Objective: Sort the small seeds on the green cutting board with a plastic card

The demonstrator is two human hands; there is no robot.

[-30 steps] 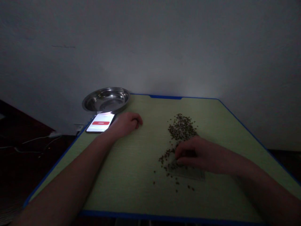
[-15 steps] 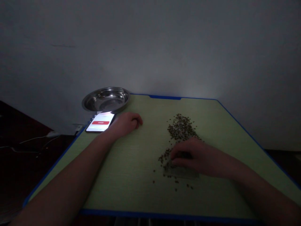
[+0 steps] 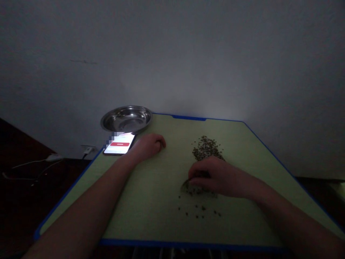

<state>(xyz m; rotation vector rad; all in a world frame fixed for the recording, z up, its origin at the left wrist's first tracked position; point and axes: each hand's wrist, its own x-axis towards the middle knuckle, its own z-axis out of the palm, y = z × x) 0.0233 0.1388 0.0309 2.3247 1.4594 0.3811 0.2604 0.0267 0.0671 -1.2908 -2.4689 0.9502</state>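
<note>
My right hand [image 3: 215, 176] is low over the table, thumb and fingers pinched on a see-through plastic piece [image 3: 184, 185], perhaps a small bag. Most of it is hidden under the hand, and its outline is blurred. Small dark grains [image 3: 206, 147], like seeds or small beans, lie in a heap just beyond that hand. More of them show around and beneath the plastic; I cannot tell whether any are inside it. My left hand [image 3: 149, 145] rests on the table with its fingers curled in, and nothing shows in it. Beside its wrist lies a lit phone [image 3: 118, 144].
A shiny metal basin [image 3: 126, 120] stands at the table's back left corner, behind the phone. Several stray grains [image 3: 203, 208] are scattered toward the near edge. The pale green table [image 3: 151, 208] has a blue rim and meets a grey wall [image 3: 194, 57]. Cables hang at left.
The view has shifted slightly. My right hand has moved a little left with the plastic, whose left edge now looks raised. Fewer grains show left of it. My left hand stays resting.
</note>
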